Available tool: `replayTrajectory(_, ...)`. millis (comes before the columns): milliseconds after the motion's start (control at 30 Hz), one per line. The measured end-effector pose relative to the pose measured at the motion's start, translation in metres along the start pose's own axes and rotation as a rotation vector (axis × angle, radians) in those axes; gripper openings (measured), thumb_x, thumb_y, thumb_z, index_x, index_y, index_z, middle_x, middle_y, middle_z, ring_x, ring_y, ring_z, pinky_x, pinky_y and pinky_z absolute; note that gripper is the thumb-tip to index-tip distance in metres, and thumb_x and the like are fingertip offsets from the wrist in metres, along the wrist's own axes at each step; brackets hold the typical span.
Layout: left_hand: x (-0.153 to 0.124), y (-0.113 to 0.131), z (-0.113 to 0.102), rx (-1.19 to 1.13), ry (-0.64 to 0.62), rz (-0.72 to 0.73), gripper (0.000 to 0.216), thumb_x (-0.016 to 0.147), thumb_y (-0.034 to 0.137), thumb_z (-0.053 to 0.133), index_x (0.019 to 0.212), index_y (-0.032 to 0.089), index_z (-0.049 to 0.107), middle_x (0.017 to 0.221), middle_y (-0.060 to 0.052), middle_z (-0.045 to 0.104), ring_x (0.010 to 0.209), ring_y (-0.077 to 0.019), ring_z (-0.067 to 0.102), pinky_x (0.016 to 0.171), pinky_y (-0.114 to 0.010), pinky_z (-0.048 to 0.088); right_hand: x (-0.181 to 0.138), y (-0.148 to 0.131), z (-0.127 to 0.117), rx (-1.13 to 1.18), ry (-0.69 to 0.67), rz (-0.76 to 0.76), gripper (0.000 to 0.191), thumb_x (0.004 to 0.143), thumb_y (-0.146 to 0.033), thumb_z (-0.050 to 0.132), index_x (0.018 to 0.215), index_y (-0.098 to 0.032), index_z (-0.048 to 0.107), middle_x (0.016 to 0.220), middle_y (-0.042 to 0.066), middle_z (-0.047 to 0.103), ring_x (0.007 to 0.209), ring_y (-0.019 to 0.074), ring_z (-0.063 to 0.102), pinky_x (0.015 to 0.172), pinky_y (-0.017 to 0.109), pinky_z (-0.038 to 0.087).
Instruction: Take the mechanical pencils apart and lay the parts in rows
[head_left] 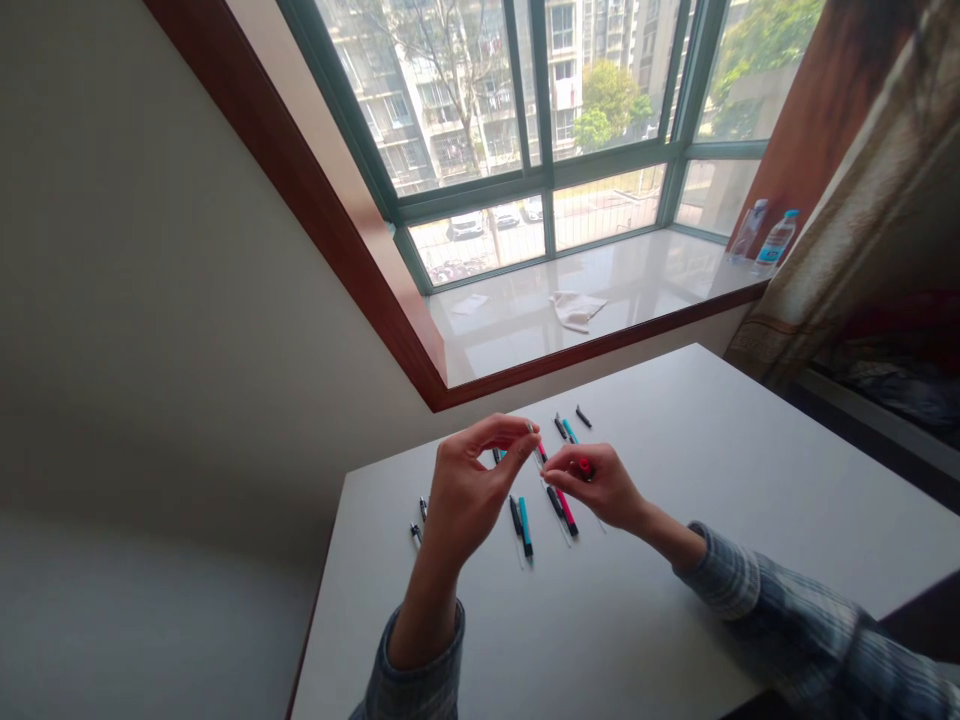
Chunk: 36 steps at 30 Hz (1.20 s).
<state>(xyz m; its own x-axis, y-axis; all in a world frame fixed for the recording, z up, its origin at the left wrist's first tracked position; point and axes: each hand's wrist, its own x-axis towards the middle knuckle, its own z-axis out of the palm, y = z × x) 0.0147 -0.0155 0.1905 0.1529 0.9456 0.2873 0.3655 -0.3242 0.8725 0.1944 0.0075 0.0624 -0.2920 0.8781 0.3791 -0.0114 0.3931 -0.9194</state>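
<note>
My left hand (474, 492) is raised over the table, thumb and index finger pinched around a tiny pale piece (531, 428) too small to name. Close to its right, my right hand (604, 488) is closed, with a red pen part (585, 467) showing among its curled fingers. Whether its thumb and fingertip also pinch something thin, I cannot tell. Below the hands lie a turquoise pen barrel (525, 525), a black pen part (516, 516), a pink-red barrel (568, 512) and another black part (554, 501). Thin clear refills lie beside them.
The white table (637, 620) has more pen parts beyond the hands, including a short black piece (583, 416) and a turquoise one (570, 430). Two pens (415, 536) lie near the left edge. Plastic bottles (776, 242) and a cloth (577, 310) are on the windowsill.
</note>
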Motion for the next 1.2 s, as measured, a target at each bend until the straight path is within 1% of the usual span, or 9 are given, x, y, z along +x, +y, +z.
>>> replayTrajectory(100,0.000,0.002,-0.005,0.021,0.083,0.013,0.016,0.088,0.036,0.076,0.094,0.022,0.079,0.095,-0.005,0.080,0.090,-0.0226,0.076,0.083,-0.035,0.062,0.003,0.003,-0.011,-0.193,0.029,-0.066,0.031,0.093,-0.049,0.069,0.086,-0.020,0.076,0.077,0.002,0.073,0.059,0.0128,0.053,0.058,0.027,0.045)
replayTrajectory(200,-0.001,0.003,-0.013,0.028,0.164,0.027,0.016,0.086,0.037,0.077,0.092,0.022,0.078,0.093,-0.005,0.080,0.087,-0.0221,0.075,0.082,-0.035,0.062,0.010,0.014,-0.031,-0.441,0.099,-0.029,0.031,0.097,-0.048,0.063,0.090,-0.021,0.075,0.078,0.003,0.074,0.060,0.0145,0.056,0.062,0.027,0.046)
replayTrajectory(300,-0.002,0.003,-0.019,0.041,0.188,0.030,0.017,0.086,0.038,0.077,0.091,0.022,0.078,0.093,-0.005,0.080,0.084,-0.0220,0.075,0.081,-0.035,0.063,0.016,0.031,-0.053,-0.731,0.155,0.161,0.029,0.098,-0.044,0.059,0.090,-0.021,0.074,0.078,0.004,0.074,0.064,0.0165,0.061,0.068,0.028,0.046)
replayTrajectory(367,-0.003,0.003,-0.020,0.049,0.184,0.028,0.017,0.086,0.038,0.077,0.091,0.022,0.078,0.093,-0.005,0.080,0.084,-0.0218,0.075,0.080,-0.035,0.062,0.017,0.042,-0.063,-0.884,0.104,0.311,0.025,0.096,-0.041,0.060,0.088,-0.021,0.073,0.079,0.004,0.074,0.066,0.0172,0.064,0.068,0.027,0.045)
replayTrajectory(467,-0.004,0.004,-0.018,0.057,0.169,0.027,0.016,0.086,0.037,0.077,0.092,0.022,0.078,0.093,-0.005,0.080,0.084,-0.0217,0.075,0.080,-0.035,0.062,0.015,0.056,-0.069,-1.017,-0.001,0.491,0.022,0.094,-0.038,0.061,0.086,-0.021,0.073,0.083,0.006,0.075,0.070,0.0186,0.066,0.063,0.026,0.041)
replayTrajectory(533,-0.004,0.005,-0.017,0.062,0.156,0.029,0.016,0.086,0.037,0.077,0.093,0.022,0.078,0.093,-0.004,0.080,0.085,-0.0217,0.075,0.080,-0.035,0.062,0.013,0.062,-0.069,-1.052,-0.029,0.547,0.020,0.092,-0.037,0.062,0.086,-0.022,0.073,0.084,0.007,0.076,0.071,0.0194,0.067,0.061,0.026,0.039)
replayTrajectory(700,-0.004,0.006,-0.015,0.074,0.138,0.037,0.019,0.086,0.039,0.077,0.092,0.022,0.078,0.093,-0.005,0.080,0.085,-0.0222,0.074,0.078,-0.035,0.062,0.012,0.066,-0.069,-1.058,-0.030,0.574,0.022,0.092,-0.040,0.062,0.093,-0.022,0.075,0.087,0.009,0.076,0.073,0.0208,0.068,0.062,0.027,0.040)
replayTrajectory(900,-0.004,0.006,-0.014,0.074,0.126,0.038,0.020,0.086,0.041,0.076,0.093,0.022,0.078,0.093,-0.006,0.080,0.086,-0.0228,0.075,0.079,-0.036,0.062,0.013,0.065,-0.069,-1.057,-0.031,0.572,0.025,0.093,-0.043,0.061,0.094,-0.022,0.074,0.089,0.009,0.076,0.074,0.0213,0.068,0.062,0.027,0.040)
replayTrajectory(1200,-0.004,0.003,-0.013,0.075,0.108,0.032,0.017,0.088,0.038,0.076,0.094,0.022,0.078,0.094,-0.005,0.079,0.087,-0.0217,0.074,0.079,-0.034,0.060,0.012,0.070,-0.069,-1.062,-0.042,0.572,0.023,0.094,-0.041,0.059,0.090,-0.022,0.073,0.085,0.008,0.076,0.072,0.0205,0.067,0.061,0.027,0.038)
